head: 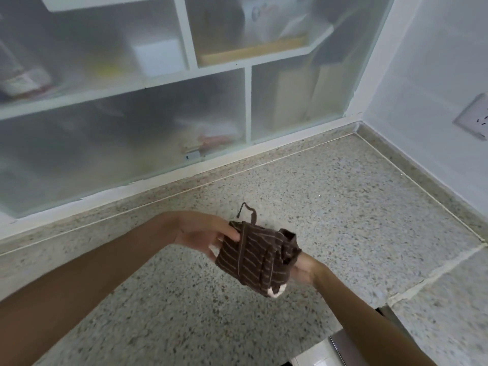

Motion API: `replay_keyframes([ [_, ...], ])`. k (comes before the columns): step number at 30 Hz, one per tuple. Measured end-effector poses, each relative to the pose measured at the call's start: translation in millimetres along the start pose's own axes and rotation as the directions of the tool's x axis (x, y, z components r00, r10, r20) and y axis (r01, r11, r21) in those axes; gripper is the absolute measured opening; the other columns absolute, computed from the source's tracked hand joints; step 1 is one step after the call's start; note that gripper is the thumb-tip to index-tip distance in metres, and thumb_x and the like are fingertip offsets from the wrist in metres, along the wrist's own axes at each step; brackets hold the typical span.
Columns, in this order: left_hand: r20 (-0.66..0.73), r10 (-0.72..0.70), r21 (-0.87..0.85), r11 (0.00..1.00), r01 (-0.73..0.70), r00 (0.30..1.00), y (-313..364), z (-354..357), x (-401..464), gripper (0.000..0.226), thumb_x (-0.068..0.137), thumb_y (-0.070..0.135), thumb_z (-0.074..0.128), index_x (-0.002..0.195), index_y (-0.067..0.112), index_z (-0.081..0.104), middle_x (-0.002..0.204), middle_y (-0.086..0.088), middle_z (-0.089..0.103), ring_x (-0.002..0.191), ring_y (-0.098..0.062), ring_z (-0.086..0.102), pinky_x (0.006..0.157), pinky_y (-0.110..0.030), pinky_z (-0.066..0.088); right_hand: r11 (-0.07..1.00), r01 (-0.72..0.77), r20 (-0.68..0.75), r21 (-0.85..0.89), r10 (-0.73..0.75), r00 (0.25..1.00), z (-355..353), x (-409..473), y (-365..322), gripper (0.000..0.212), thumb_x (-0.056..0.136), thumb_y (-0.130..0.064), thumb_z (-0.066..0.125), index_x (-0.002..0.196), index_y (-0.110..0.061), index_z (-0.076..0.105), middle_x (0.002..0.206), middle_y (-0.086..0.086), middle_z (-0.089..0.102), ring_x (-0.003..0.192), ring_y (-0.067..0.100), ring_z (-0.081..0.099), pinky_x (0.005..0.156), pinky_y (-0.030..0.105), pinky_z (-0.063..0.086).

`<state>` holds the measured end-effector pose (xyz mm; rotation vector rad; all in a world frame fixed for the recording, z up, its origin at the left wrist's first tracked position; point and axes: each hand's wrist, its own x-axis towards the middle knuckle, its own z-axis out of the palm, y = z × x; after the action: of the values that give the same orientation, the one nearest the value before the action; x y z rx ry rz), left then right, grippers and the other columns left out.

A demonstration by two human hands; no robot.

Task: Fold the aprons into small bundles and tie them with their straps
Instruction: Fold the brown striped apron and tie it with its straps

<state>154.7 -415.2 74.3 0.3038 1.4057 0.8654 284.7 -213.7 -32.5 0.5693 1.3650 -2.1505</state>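
Observation:
A dark brown apron with thin pale stripes is folded into a small bundle (253, 257), held a little above the speckled stone counter (343, 196). A strap wraps round the bundle and its loose end (247, 211) sticks up at the top. My left hand (203, 236) grips the bundle's left edge, thumb on top. My right hand (303, 270) holds the bundle's right side from beneath and is blurred, with its fingers mostly hidden by the cloth.
Behind the counter stands a white shelf unit with frosted sliding panels (132, 122), and boxes show dimly behind them. A white wall with a socket (475, 117) closes the right side. A metal edge (340, 347) lies at the counter's near right.

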Motion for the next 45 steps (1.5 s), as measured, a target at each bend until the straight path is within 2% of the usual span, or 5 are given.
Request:
replay_keyframes([
  [13, -0.364, 0.274, 0.768, 0.629, 0.120, 0.890, -1, -5, -14, 0.032, 0.060, 0.030, 0.085, 0.088, 0.027, 0.072, 0.082, 0.007, 0.071, 0.071, -0.006, 0.061, 0.070, -0.029, 0.049, 0.539, -0.427, -0.350, -0.726, 0.244, 0.904, -68, -18, -43, 0.025, 0.094, -0.008, 0.052, 0.116, -0.001, 0.060, 0.108, 0.015, 0.066, 0.098, 0.027, 0.066, 0.090, 0.038, 0.053],
  [17, -0.402, 0.402, 0.837, 0.525, 0.153, 0.823, -8, -5, -12, 0.041, 0.056, 0.027, 0.082, 0.093, 0.041, 0.070, 0.086, 0.019, 0.069, 0.080, -0.003, 0.061, 0.072, -0.025, 0.049, 0.564, 0.197, -0.047, -0.802, -0.389, 0.920, 12, -17, -95, 0.021, 0.098, -0.017, 0.045, 0.110, -0.019, 0.062, 0.118, -0.003, 0.059, 0.107, 0.013, 0.057, 0.103, 0.033, 0.043],
  [25, -0.342, 0.415, 0.689, 0.721, -0.075, 0.843, -26, -7, -16, 0.040, 0.057, 0.011, 0.084, 0.081, 0.039, 0.071, 0.079, 0.016, 0.072, 0.074, -0.004, 0.067, 0.070, -0.018, 0.051, -0.019, 0.405, 0.385, -0.914, -0.356, 0.852, 58, 19, -76, 0.028, 0.092, -0.031, 0.057, 0.119, -0.023, 0.064, 0.123, -0.004, 0.063, 0.112, 0.015, 0.055, 0.102, 0.040, 0.042],
  [36, -0.529, 0.325, 0.426, 0.901, -0.085, 0.784, -68, -4, 15, 0.056, 0.060, 0.016, 0.086, 0.113, 0.022, 0.069, 0.102, 0.007, 0.071, 0.083, 0.001, 0.064, 0.093, -0.027, 0.049, 0.718, 0.241, 0.071, -0.653, -0.259, 0.963, 62, 20, -74, 0.030, 0.090, -0.034, 0.059, 0.106, -0.012, 0.071, 0.100, 0.001, 0.072, 0.095, 0.012, 0.065, 0.088, 0.019, 0.048],
  [45, -0.567, 0.265, 0.335, 0.939, -0.076, 0.780, -77, -15, 11, 0.045, 0.062, 0.008, 0.084, 0.102, 0.025, 0.072, 0.080, 0.020, 0.071, 0.083, -0.005, 0.069, 0.084, -0.023, 0.053, 0.477, 0.083, 0.069, -0.875, -0.048, 0.996, 46, 22, -66, 0.023, 0.084, -0.027, 0.069, 0.099, -0.009, 0.071, 0.063, -0.005, 0.063, 0.053, 0.003, 0.054, 0.058, 0.015, 0.041],
])
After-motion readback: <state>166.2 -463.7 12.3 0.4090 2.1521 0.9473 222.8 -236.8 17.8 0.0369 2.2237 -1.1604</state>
